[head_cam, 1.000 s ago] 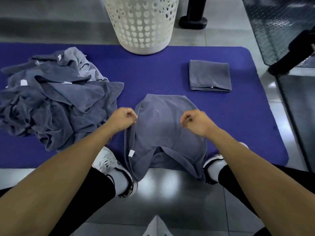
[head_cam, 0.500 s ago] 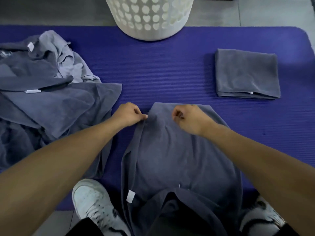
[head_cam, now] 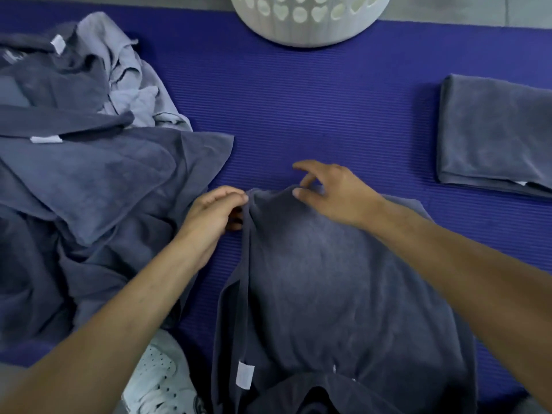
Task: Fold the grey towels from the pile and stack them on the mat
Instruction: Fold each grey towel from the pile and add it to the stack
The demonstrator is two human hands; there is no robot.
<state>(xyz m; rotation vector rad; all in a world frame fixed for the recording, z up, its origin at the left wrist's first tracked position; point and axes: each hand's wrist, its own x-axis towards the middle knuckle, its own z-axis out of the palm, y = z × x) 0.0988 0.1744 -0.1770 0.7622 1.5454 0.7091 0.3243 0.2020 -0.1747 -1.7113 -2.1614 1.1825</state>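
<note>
**Right hand loosened at the towel's far edge**

Since half a second earlier, the right hand [head_cam: 334,194] had uncurled from a fist and its fingers had spread, while the view had drawn closer over the mat [head_cam: 313,115], so that the folded towel [head_cam: 495,135] sat nearer the right edge.

At far left lay the pile of grey towels [head_cam: 89,180], rumpled and overlapping on the mat, with small white labels showing on two of them and a paler grey cloth near the top. Just right of the pile, the left hand [head_cam: 213,213] gripped the far left corner of the towel being folded [head_cam: 343,294], fingers curled round the bunched edge. That towel lay spread on the mat in front of the person, its near end draped toward the bottom of the view, a white label [head_cam: 245,375] on its left border. A white shoe [head_cam: 158,380] showed at the bottom, left of the towel.

The right hand hovered at the towel's far edge, fingers relaxed and apart; the thumb and one fingertip touched the hem, though whether they pinched it could not be told. Beyond the hands stood a white perforated laundry basket [head_cam: 310,19] on the far side of the mat. At far right the folded towel rested flat on the mat, well apart from the hands.
</note>
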